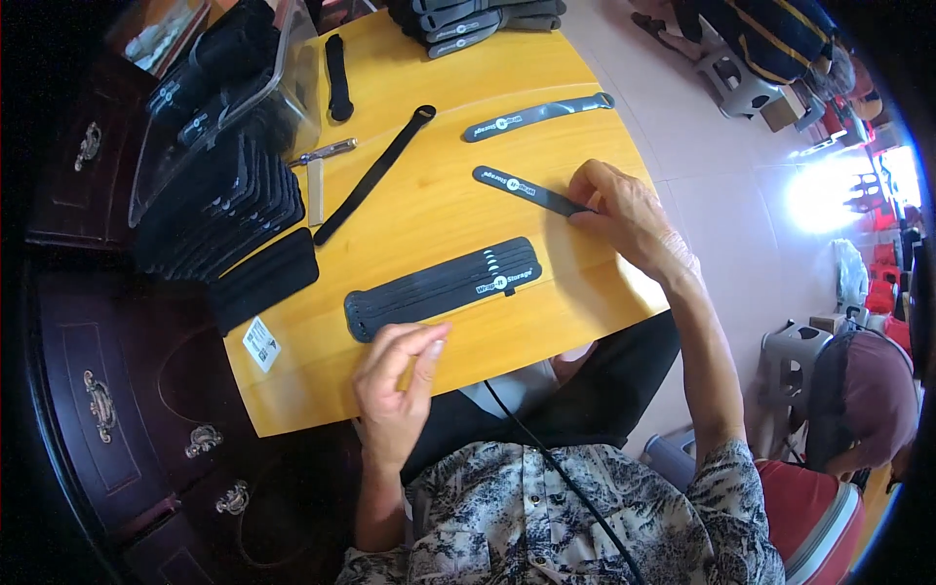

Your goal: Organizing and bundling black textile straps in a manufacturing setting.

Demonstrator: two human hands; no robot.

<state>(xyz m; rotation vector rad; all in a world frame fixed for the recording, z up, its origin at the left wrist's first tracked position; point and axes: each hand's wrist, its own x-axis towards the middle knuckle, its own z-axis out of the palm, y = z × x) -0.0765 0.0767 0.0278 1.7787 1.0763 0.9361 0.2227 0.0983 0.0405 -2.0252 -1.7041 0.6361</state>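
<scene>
a person's right hand (619,210) works above the right side of a yellow wooden table (419,205), its wrist just past the edge, thumb and fingers pinched on one end of a dark printed strap (512,183) that points in toward the middle of the tabletop. the left hand (395,375) hangs by the near edge, loosely curled, thumb and forefinger slightly parted with nothing seen between them, close to the near end of a flat strap bundle (439,283). a strip of bare wood separates the bundle from the near edge, and a wider bare stretch lies between the bundle and the pinched strap. a second printed strap (536,117) reaches almost to the right edge, its looped end nearest the rim, while a strap pile (478,19) sits at the far edge. the left side is crowded: a clear bin (308,115) of dark rolls, a leaning stack of black pads (219,200) and, near the left edge, a white label (261,343). by count, four single straps show, including the one in hand, a long black strap (375,175) lying diagonally and a shorter black strap (337,78); there is one bundle, one label and one metal-handled tool (327,152), while layers in the bundle overlap too closely to number
</scene>
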